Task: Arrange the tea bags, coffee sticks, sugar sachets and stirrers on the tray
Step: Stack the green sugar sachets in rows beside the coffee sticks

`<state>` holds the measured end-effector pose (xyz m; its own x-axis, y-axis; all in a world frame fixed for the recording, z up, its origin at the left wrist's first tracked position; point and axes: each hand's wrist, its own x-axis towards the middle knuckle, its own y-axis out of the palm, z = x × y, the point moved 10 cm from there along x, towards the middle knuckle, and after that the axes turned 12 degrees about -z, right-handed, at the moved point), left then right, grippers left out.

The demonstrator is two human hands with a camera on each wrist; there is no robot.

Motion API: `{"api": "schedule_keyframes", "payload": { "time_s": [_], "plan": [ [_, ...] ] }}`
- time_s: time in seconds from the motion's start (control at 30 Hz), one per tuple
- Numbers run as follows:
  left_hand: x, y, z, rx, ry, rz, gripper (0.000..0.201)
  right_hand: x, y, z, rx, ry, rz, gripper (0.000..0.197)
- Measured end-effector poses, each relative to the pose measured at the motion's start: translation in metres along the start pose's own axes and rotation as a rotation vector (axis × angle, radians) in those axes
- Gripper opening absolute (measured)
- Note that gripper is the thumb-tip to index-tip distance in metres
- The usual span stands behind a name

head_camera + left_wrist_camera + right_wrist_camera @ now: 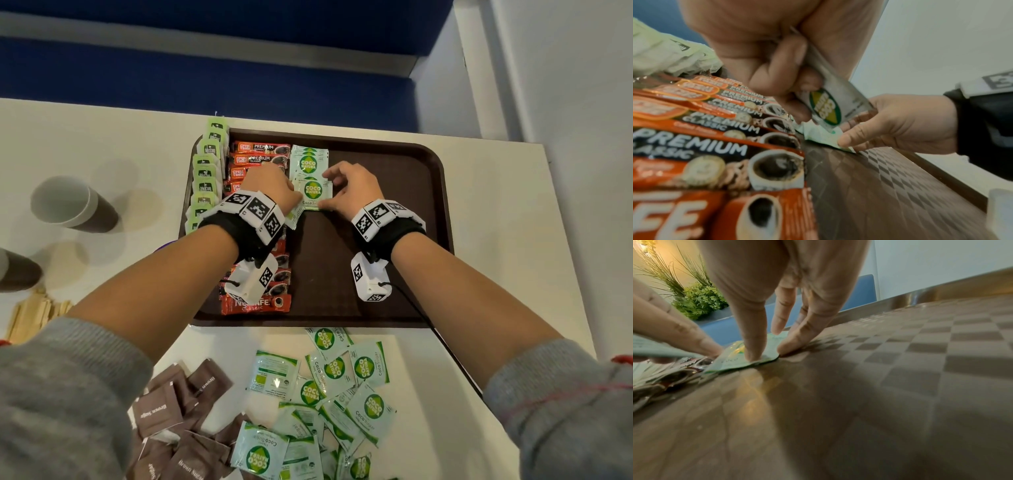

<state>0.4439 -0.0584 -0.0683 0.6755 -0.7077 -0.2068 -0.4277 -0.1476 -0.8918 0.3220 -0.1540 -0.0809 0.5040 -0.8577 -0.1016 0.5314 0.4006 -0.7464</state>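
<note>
A brown tray (411, 240) holds a column of green tea bags (205, 171) on its left edge. Beside them lie red coffee sticks (260, 150), with two green-and-white sugar sachets to their right. My left hand (270, 188) grips another sugar sachet (826, 107) between thumb and curled fingers, just above the coffee sticks (715, 146). My right hand (349, 188) presses the nearer sachet (313, 193) flat on the tray, thumb and fingertips (754, 353) on its edges. The farther sachet (310, 162) lies behind it.
Loose green sugar sachets (342, 377) and brown sugar sachets (171, 411) are heaped on the white table in front of the tray. Wooden stirrers (34, 318) and two paper cups (68, 202) stand at the left. The tray's right half (394, 192) is bare.
</note>
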Motion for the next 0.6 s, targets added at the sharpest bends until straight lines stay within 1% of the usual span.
{"api": "schedule_keyframes", "payload": {
  "time_s": [0.2,0.37,0.6],
  "plan": [
    [-0.0019,-0.0061,-0.0007,-0.023,0.01,-0.023,0.022,-0.0074,0.0022,0.0025,-0.04,-0.028,0.025,0.05],
    [-0.0028,-0.0095,-0.0041,-0.006,0.027,-0.05,0.032,-0.0079,0.0031,0.0043,-0.104,-0.033,0.045,0.049],
    [-0.0033,-0.01,-0.0064,0.0,0.016,-0.036,0.031,-0.004,-0.0001,0.0091,-0.083,-0.043,0.033,0.053]
  ]
}}
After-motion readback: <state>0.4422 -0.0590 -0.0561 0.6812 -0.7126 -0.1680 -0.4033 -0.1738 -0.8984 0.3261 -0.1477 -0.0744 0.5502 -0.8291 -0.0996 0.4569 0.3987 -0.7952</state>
